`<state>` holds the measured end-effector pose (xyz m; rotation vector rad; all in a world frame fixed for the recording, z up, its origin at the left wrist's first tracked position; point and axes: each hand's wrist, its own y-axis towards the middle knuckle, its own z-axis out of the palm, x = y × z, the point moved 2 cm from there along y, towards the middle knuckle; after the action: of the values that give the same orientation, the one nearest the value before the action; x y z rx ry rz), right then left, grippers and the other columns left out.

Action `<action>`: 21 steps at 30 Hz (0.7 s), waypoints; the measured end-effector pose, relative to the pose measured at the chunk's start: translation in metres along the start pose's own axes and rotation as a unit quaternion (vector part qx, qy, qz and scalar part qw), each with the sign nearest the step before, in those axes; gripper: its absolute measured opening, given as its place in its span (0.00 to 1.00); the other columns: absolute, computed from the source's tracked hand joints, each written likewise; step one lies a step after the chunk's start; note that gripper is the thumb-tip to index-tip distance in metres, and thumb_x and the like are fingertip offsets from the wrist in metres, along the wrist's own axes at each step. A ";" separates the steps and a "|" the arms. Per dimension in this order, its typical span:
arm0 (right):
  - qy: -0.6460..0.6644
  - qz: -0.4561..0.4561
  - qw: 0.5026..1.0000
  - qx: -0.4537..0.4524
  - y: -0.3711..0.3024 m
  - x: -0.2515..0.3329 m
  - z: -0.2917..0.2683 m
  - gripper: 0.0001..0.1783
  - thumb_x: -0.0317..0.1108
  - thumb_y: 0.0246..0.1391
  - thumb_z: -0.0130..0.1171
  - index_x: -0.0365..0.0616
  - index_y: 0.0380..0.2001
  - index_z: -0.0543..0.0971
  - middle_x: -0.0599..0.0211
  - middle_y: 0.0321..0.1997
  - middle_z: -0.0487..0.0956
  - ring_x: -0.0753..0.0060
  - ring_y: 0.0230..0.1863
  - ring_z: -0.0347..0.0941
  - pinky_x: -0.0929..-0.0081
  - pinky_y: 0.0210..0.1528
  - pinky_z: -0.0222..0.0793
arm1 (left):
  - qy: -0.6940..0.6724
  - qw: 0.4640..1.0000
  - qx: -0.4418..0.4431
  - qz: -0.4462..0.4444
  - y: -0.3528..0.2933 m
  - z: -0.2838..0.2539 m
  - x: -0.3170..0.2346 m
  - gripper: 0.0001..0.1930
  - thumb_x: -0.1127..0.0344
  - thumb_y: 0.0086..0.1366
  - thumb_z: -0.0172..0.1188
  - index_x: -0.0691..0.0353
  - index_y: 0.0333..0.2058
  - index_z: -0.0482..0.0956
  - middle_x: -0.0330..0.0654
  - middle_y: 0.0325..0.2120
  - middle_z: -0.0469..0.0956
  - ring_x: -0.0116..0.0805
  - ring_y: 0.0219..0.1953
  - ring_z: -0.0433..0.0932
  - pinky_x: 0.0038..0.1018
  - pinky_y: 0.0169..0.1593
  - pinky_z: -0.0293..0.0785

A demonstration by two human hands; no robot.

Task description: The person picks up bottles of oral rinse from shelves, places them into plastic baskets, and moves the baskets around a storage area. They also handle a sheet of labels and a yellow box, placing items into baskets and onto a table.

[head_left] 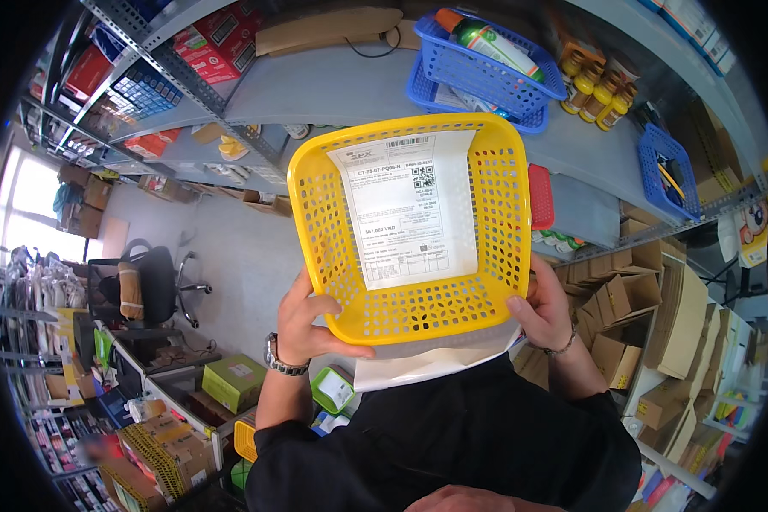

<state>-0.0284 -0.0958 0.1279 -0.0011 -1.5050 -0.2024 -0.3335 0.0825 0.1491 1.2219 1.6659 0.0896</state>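
Observation:
A yellow perforated plastic basket (427,335) is held up in front of me, its inside facing me. Inside it lies a white printed slip (392,200) with a barcode and a square code, its edges curling up. My left hand (305,320) grips the basket's lower left corner, the thumb along the rim. At the lower right side, my right hand (544,309) holds the rim with the thumb in front; its other fingers are mostly hidden behind. Below the basket, a white sheet (439,367) sticks out against my dark shirt; what holds it is hidden.
Ahead is a grey metal shelf (324,77) with blue baskets (486,64) and yellow-capped jars (597,94). Folded cardboard boxes (627,299) stand at the right. An office chair (141,282) is at the left, with a green box (233,382) nearer me.

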 end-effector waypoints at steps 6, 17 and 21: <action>-0.034 -0.004 0.999 0.041 0.004 -0.004 -0.007 0.38 0.38 0.66 0.53 0.36 0.71 0.50 0.59 0.40 0.83 0.73 0.44 0.78 0.75 0.46 0.72 | -0.040 0.998 -0.043 -0.003 0.006 -0.031 0.026 0.35 0.47 0.35 0.84 0.55 0.35 0.70 0.62 0.56 0.69 0.54 0.57 0.73 0.41 0.56 0.72; -0.250 0.094 0.961 -0.070 -0.017 -0.007 -0.021 0.32 0.39 0.64 0.53 0.39 0.68 0.59 0.67 0.31 0.83 0.77 0.30 0.76 0.77 0.37 0.70 | -0.056 0.986 -0.076 -0.141 0.112 -0.166 0.179 0.33 0.54 0.49 0.78 0.60 0.46 0.67 0.39 0.45 0.72 0.33 0.47 0.74 0.31 0.48 0.76; -0.340 0.095 0.924 -0.145 -0.035 -0.008 -0.031 0.33 0.42 0.60 0.58 0.47 0.66 0.64 0.67 0.29 0.84 0.64 0.24 0.78 0.70 0.30 0.71 | -0.065 0.977 0.002 -0.203 0.161 -0.159 0.223 0.30 0.57 0.53 0.75 0.60 0.50 0.69 0.38 0.47 0.73 0.31 0.44 0.75 0.27 0.41 0.78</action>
<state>-0.0025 -0.1329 0.1135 -0.4996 -2.1391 -0.2852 -0.3365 0.3999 0.1672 0.8485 1.7652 -0.2408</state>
